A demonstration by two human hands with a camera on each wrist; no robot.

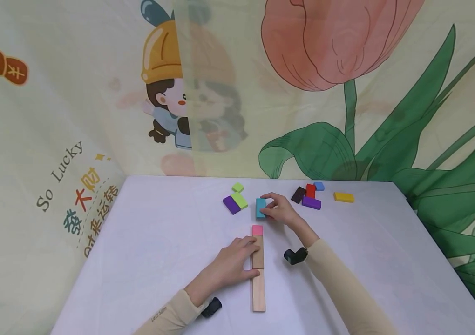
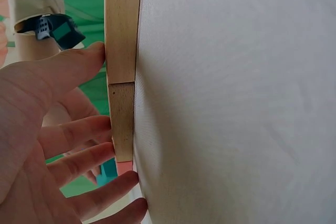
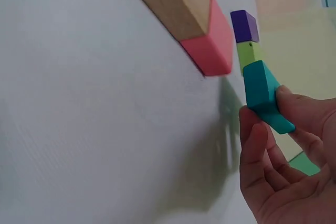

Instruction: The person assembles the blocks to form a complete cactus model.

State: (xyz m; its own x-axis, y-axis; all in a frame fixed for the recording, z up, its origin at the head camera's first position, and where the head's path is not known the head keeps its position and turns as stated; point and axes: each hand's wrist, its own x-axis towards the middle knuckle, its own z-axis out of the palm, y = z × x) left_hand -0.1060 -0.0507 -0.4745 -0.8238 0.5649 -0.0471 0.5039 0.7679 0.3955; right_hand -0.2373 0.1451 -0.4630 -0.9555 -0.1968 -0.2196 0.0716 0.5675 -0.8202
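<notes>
A row of two plain wooden blocks (image 1: 258, 293) with a pink block (image 1: 257, 230) at its far end runs away from the person on the table. My left hand (image 1: 231, 263) rests along the row's left side, thumb and fingers spread, fingertips touching the wood; the left wrist view shows the fingers fairly straight. Beyond the pink end, my right hand (image 1: 281, 209) pinches a teal block (image 3: 260, 90) between thumb and fingers. In the right wrist view that block is tilted and its underside looks curved inward.
Back left of the teal block lie a purple block (image 1: 231, 205) and two lime green blocks (image 1: 239, 200). Farther right sit a black block (image 1: 298, 194), a red one (image 1: 310, 190), another purple one (image 1: 311, 203), a blue one (image 1: 319, 186) and a yellow one (image 1: 343, 197).
</notes>
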